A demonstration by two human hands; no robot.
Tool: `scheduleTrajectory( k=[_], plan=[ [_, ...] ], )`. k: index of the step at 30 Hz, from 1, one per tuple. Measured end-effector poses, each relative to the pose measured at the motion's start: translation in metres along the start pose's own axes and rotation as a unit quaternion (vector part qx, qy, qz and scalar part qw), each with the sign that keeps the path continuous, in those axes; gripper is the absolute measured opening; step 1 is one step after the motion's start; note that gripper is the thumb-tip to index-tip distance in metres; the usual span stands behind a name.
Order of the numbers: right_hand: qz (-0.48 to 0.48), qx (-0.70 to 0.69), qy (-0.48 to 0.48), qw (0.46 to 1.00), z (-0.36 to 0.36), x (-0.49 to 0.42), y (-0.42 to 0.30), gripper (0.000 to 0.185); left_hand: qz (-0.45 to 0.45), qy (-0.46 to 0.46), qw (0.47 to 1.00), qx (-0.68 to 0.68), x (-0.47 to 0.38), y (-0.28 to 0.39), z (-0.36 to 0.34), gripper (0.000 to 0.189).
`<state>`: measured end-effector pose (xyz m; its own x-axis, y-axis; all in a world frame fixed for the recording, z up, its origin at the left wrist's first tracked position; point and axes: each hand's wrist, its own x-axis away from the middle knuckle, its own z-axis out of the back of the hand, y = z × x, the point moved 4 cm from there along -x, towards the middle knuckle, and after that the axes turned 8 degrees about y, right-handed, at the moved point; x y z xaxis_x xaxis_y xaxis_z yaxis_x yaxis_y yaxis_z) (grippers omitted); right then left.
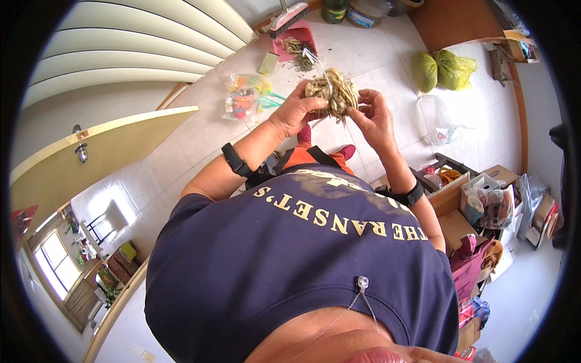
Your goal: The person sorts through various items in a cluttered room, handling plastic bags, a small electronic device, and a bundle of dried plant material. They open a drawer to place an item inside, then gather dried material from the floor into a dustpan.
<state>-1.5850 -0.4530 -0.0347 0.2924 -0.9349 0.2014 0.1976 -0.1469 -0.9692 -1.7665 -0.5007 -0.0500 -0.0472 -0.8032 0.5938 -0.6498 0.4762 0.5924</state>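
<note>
A bundle of dried, pale-brown plant stalks or leaves (pixel 337 93), bound with a white strip, is held up above the floor. My left hand (pixel 295 109) grips its left side, thumb lying across the front. At its lower right edge, my right hand (pixel 374 119) pinches it between thumb and fingertips, the other fingers curled. Beyond the bundle, a pink dustpan (pixel 306 34) lies on the floor with dried plant scraps (pixel 303 61) in and beside it. The far side of the bundle is hidden.
A broom (pixel 289 17) rests by the dustpan. Plastic bags of colourful items (pixel 240 102) and a small pale box (pixel 269 63) lie left. Yellow-green mesh sacks (pixel 445 71) and a clear plastic bag (pixel 442 134) sit right. Cluttered boxes (pixel 454 227) stand beside me; a door (pixel 104 145) is left.
</note>
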Motion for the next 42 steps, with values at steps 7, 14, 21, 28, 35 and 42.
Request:
scheduleTrajectory(
  k=[7, 14, 21, 28, 35, 42],
  plan=[
    [-0.023, 0.003, -0.011, 1.000, -0.001, 0.009, 0.012, 0.065, -0.006, -0.042, 0.999, -0.031, 0.000, -0.013, 0.008, 0.049],
    [-0.067, -0.021, -0.027, 0.997, -0.005, 0.008, 0.016, 0.060, 0.031, -0.034, 0.999, 0.001, -0.002, -0.022, 0.014, 0.048],
    [-0.067, -0.038, -0.033, 0.996, -0.007, 0.007, 0.031, 0.059, 0.035, -0.014, 0.999, 0.001, -0.006, -0.032, 0.022, 0.055],
    [-0.070, -0.034, -0.030, 0.997, -0.010, 0.003, 0.045, 0.059, 0.019, 0.028, 0.999, 0.020, -0.005, -0.037, 0.027, 0.049],
    [-0.074, -0.048, -0.038, 0.995, -0.015, 0.002, 0.049, 0.061, 0.025, 0.032, 0.999, 0.031, -0.008, -0.040, 0.032, 0.055],
    [-0.101, -0.082, -0.052, 0.990, -0.023, 0.002, 0.057, 0.059, 0.034, 0.021, 0.999, 0.027, -0.011, -0.046, 0.038, 0.037]
  ],
)
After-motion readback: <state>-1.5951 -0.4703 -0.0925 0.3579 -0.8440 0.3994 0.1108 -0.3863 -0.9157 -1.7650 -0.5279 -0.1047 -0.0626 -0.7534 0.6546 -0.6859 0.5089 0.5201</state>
